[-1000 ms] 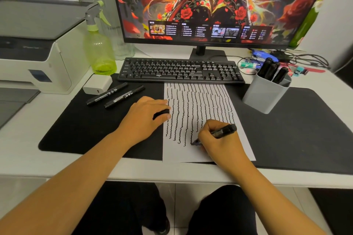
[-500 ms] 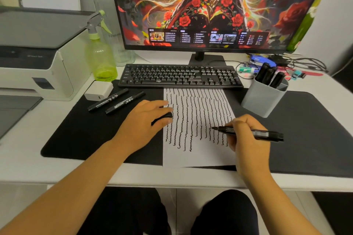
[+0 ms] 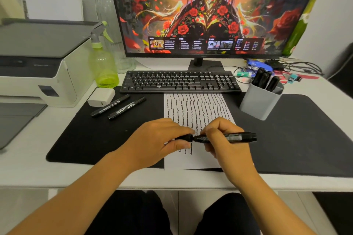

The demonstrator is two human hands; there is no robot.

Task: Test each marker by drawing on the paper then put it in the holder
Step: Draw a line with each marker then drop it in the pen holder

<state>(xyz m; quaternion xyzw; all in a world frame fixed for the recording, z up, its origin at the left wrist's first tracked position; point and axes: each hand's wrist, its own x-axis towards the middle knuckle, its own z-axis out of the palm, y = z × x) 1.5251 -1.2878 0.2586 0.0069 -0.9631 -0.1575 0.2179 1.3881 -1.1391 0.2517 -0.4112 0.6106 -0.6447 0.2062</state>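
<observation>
Both hands met over the lower part of the paper (image 3: pixel 198 108), which was covered w/ wavy black lines and lay on the black desk mat (image 3: pixel 298 135) just in front of the keyboard (image 3: pixel 179 82). Right hand (image 3: pixel 227 145) was clamped round a black marker (image 3: pixel 229 137), held roughly level, barrel end sticking out to the right. Left hand (image 3: pixel 158 139) pinched the black cap (image 3: pixel 183 137) btwn thumb and fingers, cap right at the marker's tip end; can't tell if fully seated. Grey holder (image 3: pixel 259 101) stood right of the paper on the mat, w/ three black markers (image 3: pixel 264 79) upright inside. Two more markers (image 3: pixel 118 108) lay side by side on the mat's left, near a white charger (image 3: pixel 101 96).
</observation>
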